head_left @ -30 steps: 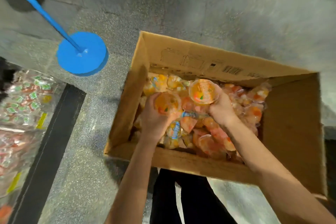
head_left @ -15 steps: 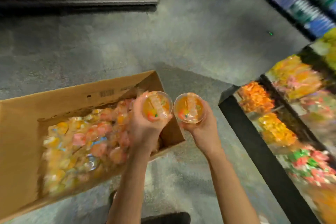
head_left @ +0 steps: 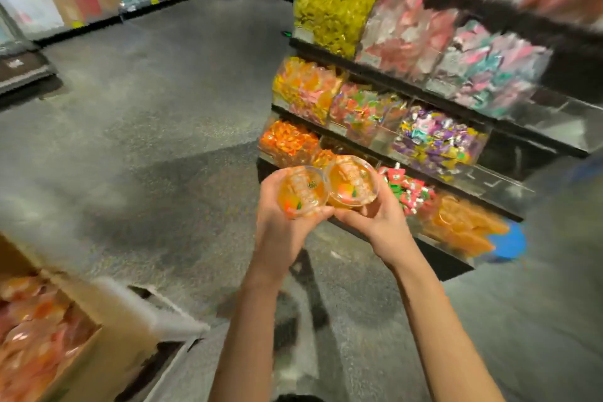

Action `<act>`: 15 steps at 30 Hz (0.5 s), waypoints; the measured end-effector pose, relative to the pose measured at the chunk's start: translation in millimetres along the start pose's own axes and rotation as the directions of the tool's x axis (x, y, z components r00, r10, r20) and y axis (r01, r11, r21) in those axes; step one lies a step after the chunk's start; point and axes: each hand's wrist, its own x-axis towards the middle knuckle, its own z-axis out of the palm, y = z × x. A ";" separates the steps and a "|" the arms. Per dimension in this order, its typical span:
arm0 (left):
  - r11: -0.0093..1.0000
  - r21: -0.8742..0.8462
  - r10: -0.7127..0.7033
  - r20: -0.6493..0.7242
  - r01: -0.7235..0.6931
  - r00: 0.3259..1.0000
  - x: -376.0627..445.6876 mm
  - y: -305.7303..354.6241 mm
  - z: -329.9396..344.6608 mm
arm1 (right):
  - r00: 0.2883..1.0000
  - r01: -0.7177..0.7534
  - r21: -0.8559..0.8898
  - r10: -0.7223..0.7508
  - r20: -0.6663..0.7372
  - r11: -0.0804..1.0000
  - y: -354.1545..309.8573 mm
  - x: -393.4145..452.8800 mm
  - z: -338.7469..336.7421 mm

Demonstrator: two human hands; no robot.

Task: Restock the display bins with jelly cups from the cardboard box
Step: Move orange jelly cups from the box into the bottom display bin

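Two orange jelly cups raised side by side, rims touching, left hand [head_left: 280, 225] fingers grasped one jelly cup [head_left: 301, 191], right hand [head_left: 380, 215] fingers grasped the other cup [head_left: 352, 181], tiered display bins [head_left: 408, 127] just ahead, one cardboard box [head_left: 107, 336] lower left, open floor [head_left: 163, 140] between.

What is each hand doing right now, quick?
Left hand: closed round a jelly cup.
Right hand: closed round a second jelly cup.

Cups [head_left: 326, 188] now before display bins [head_left: 375, 127]
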 end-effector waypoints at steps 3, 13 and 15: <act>0.997 -0.040 -0.050 0.196 0.059 0.979 2.9 -6.9 53.2 | 0.990 -0.031 -0.050 0.024 -0.136 0.998 0.9 -2.2 -50.4; 0.960 0.050 -0.241 0.656 0.277 0.716 61.2 -50.6 241.3 | 0.804 -0.251 -0.064 0.171 -0.569 0.966 82.9 12.1 -249.1; 0.962 0.047 -0.241 0.611 0.270 0.754 75.5 -58.5 287.0 | 0.771 -0.268 -0.012 0.207 -0.602 0.963 98.7 25.4 -285.4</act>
